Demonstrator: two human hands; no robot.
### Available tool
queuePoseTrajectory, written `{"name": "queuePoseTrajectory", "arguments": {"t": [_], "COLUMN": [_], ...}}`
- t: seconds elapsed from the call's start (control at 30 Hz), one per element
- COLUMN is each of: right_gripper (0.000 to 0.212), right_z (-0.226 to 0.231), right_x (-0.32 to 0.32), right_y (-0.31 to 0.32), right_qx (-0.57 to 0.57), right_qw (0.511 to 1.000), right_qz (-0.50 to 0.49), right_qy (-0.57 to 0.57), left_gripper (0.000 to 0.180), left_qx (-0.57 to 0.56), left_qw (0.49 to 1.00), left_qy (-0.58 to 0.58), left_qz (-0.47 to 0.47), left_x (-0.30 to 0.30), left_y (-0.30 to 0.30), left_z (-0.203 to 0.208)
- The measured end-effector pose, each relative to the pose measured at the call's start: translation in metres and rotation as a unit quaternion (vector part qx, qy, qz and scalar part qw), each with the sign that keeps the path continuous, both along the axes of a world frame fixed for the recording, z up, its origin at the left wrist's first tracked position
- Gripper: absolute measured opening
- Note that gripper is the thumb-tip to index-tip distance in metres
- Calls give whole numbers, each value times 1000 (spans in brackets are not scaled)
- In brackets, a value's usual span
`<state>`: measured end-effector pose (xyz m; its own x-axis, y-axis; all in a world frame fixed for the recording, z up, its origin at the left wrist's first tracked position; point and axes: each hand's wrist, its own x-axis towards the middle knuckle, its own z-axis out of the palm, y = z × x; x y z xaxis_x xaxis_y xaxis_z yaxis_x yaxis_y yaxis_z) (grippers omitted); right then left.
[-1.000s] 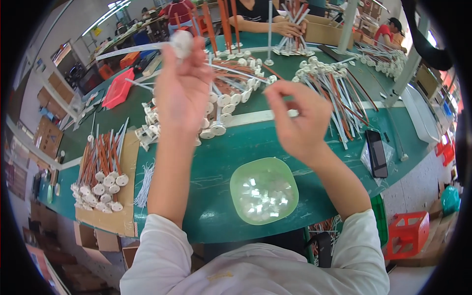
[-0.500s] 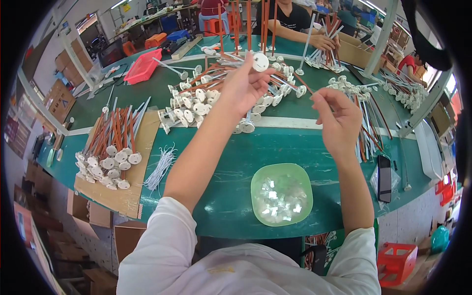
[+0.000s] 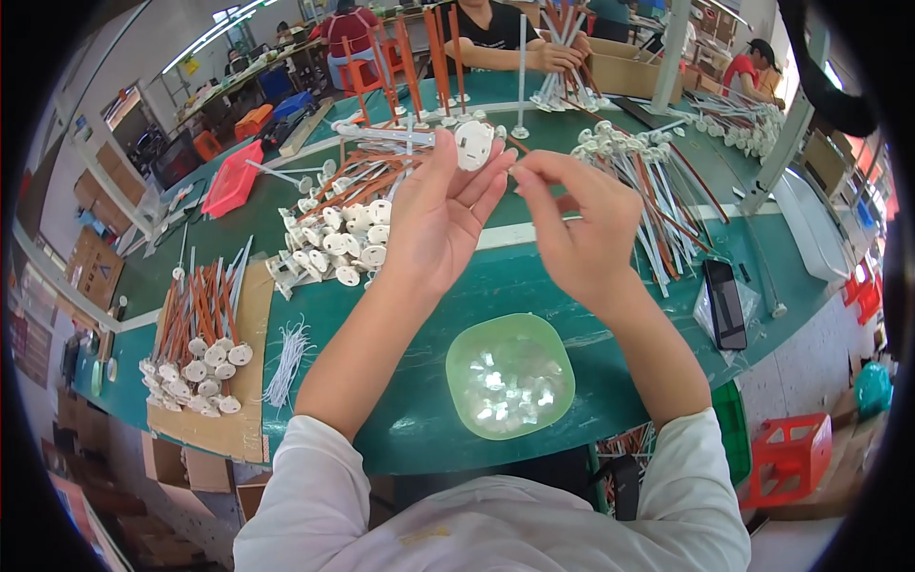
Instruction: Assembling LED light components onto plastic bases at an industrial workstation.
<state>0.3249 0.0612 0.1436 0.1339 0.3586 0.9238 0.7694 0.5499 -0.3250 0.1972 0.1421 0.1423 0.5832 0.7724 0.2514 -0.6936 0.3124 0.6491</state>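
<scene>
My left hand (image 3: 431, 224) is raised over the table and grips a white round slotted disc (image 3: 474, 146) between thumb and fingers. Whether a rod is fixed behind that disc is hidden. Close beside it, my right hand (image 3: 589, 224) has thumb and forefinger pinched together near the left fingertips; whatever is in the pinch is too small to make out. Beyond my left forearm lies a heap of white disc-ended rods (image 3: 334, 238), some brown, some grey. Below my hands stands a light green bowl (image 3: 459, 348) with many small shiny clear pieces in it.
At left, finished-looking brown rods with white discs (image 3: 205, 324) lie on cardboard (image 3: 250, 381), beside a bundle of white ties (image 3: 284, 362). More rods (image 3: 658, 210) and a phone (image 3: 724, 305) lie at right. A red tray (image 3: 232, 181) is far left; a co-worker's hand (image 3: 553, 57) holds rods.
My right hand has moved left, up to the disc in my left hand. The disc now faces me more, and the whole view has shifted slightly.
</scene>
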Motion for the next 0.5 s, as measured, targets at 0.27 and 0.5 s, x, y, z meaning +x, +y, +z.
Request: {"name": "queuePoseTrajectory", "arguments": {"t": [0.27, 0.5], "right_gripper": [17, 28], "right_z": [-1, -5], "right_x": [5, 7], "right_y": [3, 9], "right_qx": [88, 102], "right_qw": [989, 970], "right_qz": [-42, -83], "right_qy": [-115, -206], "left_gripper": [36, 31], "left_qx": [25, 25], "left_qw": [1000, 999], "left_qy": [6, 22], "left_qz": [-5, 6], "left_x": [2, 4], "left_y": [-15, -17], "left_z": [-2, -7]}}
